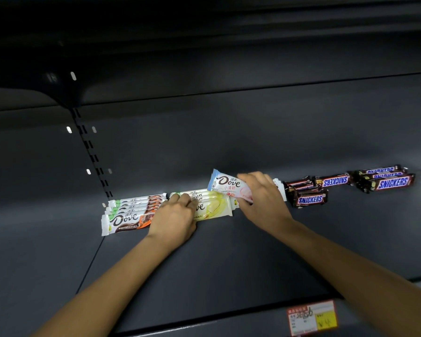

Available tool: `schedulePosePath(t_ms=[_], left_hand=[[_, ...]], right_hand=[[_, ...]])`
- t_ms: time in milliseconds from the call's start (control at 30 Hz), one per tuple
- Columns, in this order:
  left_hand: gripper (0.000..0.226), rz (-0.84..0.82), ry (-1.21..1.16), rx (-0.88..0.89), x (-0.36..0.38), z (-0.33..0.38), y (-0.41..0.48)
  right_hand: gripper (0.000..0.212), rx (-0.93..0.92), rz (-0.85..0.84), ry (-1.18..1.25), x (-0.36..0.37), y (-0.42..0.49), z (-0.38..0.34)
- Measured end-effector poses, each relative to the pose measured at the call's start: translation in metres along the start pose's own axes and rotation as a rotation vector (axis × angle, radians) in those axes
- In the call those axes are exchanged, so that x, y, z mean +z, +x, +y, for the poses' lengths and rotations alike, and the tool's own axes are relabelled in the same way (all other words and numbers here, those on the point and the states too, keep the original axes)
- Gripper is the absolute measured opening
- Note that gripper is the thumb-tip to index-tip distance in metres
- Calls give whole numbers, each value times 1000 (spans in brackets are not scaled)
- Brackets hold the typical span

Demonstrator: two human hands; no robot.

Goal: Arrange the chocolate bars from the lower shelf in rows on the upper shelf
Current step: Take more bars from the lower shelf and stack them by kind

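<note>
On the dark shelf [229, 251] lies a row of orange-trimmed Dove bars [129, 215] at the left. Beside it sits a row of yellow Dove bars [216, 205]. My left hand [174, 218] rests on the left end of the yellow row, its fingers curled over the top bars. My right hand [263, 194] grips a pink-and-blue Dove bar [226, 183], tilted up just above the right end of the yellow row. More white wrappers [280, 188] show behind my right hand.
Snickers bars lie in loose groups at the right, near [309, 198] and far [389, 181]. A slotted upright [93, 152] runs down the back wall at the left. A red and yellow price tag [312, 317] sits on the front edge.
</note>
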State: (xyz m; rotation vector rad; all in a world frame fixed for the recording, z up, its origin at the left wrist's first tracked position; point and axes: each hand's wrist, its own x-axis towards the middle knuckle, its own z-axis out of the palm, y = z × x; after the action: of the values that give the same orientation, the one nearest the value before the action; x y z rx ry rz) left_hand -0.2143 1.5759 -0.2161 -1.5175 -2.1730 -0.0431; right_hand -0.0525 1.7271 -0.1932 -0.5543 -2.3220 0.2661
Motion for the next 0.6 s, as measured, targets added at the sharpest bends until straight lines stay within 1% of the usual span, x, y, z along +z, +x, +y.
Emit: schedulePosePath(t_ms=[200,400,500,567,600], left_hand=[[46,89,34,-16,3,3,-3],[53,126,-29,28,6,0,-7],[58,102,-50,33,1,-1,-10],[62,67,-108,15,-4,1,-13],[67,55,-149,-6,-6,2,-15]], right_hand=[[43,-17,-38,-22,4,-7,-4],[47,-32,-67,-50,2,-17,-12],[48,-32,-103,-73,-1,-21,-15],[49,-36,-116,-88,-3,-24,-16],[49,-40,-122,-97,-4,-25,-17]])
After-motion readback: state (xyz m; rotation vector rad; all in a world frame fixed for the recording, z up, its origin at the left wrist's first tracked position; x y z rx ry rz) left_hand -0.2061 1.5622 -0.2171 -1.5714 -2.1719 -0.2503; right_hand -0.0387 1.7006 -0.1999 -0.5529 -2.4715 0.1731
